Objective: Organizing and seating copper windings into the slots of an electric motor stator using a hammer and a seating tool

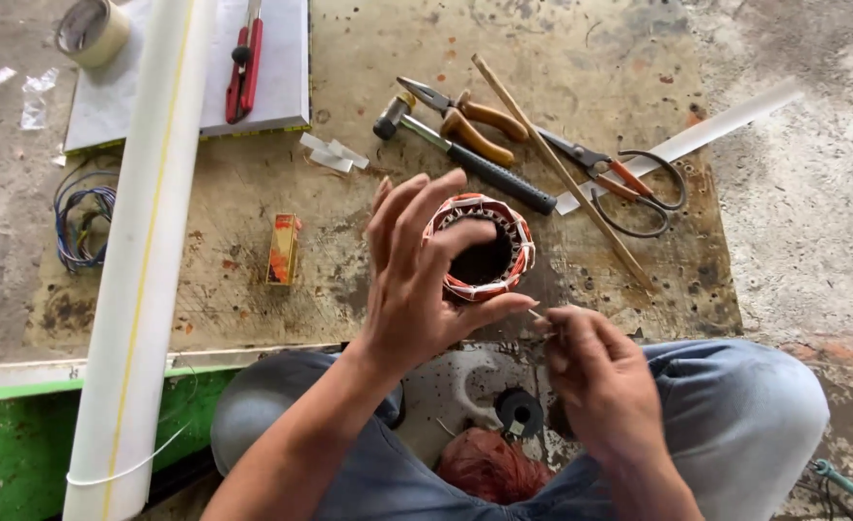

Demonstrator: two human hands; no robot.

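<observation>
Just right of the frame's centre, the left hand (412,289) holds a round metal motor stator with orange-and-white winding insulation (481,247), its fingers (417,217) clamped around the rim and the thumb hooked into the bore. Below it, the right hand (595,371) has its fingers pinched together on a thin pale sliver (539,315) close to the stator's lower edge. Judging from this, the sliver could slip or snap if pushed crookedly, and the stator, held one-handed over the lap, could tip out. The worn, stained board serving as table (233,289) lies on rough concrete floor (812,222); a black-handled hammer (465,154), orange-handled pliers (470,116) and scissors (629,183) lie in the upper middle.
</observation>
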